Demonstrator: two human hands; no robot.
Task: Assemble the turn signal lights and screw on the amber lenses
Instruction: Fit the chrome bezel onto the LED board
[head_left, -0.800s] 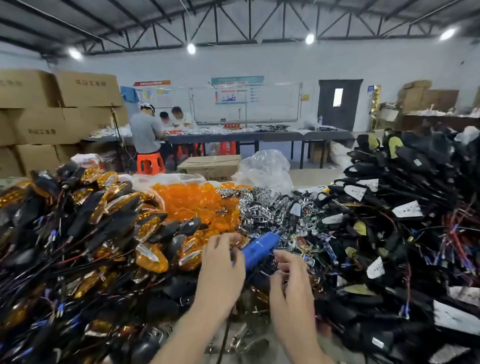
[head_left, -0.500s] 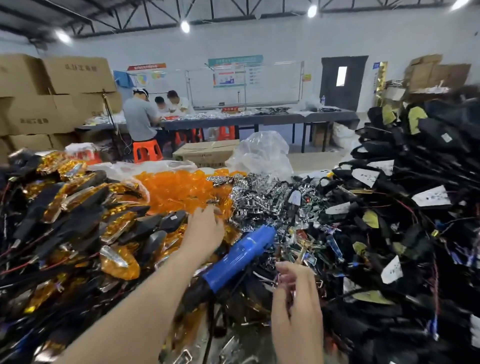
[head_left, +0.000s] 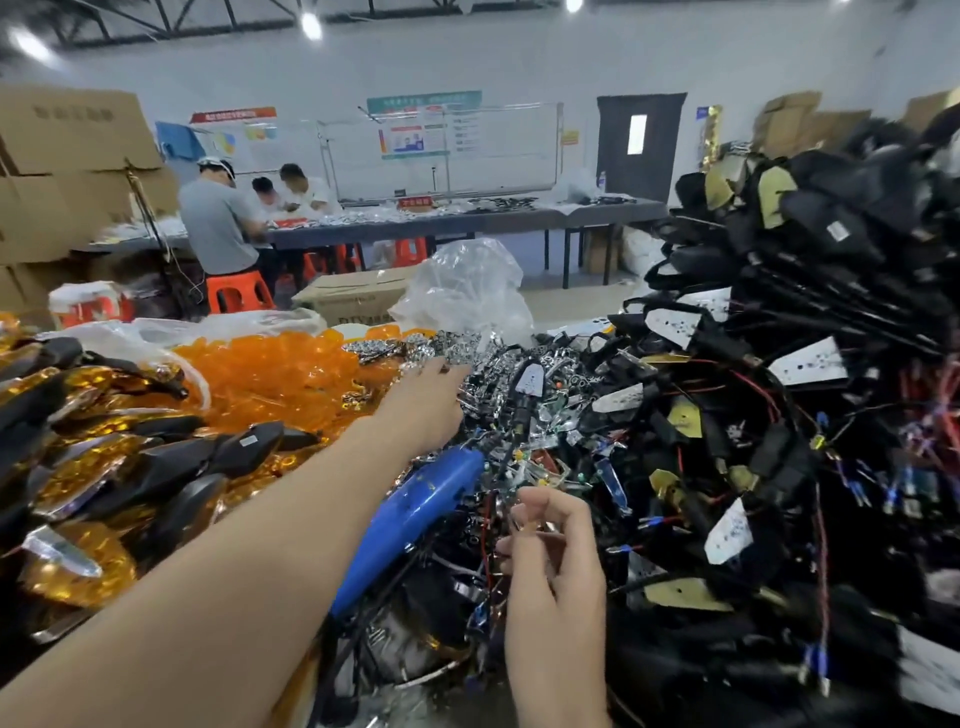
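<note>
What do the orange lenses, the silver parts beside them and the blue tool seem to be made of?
Amber lenses: translucent glossy plastic; light glows through them. Silver parts: probably chrome-plated plastic or metal; mirror-like glints. Blue tool: likely moulded plastic, glossy, with soft highlights.

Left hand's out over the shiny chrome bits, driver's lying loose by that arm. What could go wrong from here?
1. The left forearm passes close beside the blue plastic electric screwdriver, lying loose on the heap; pulling back could dislodge it.
2. The left hand reaches into the pile of small chrome reflectors; several may lift together.
3. Loose red and black wires beside the right hand could snag it.
</note>
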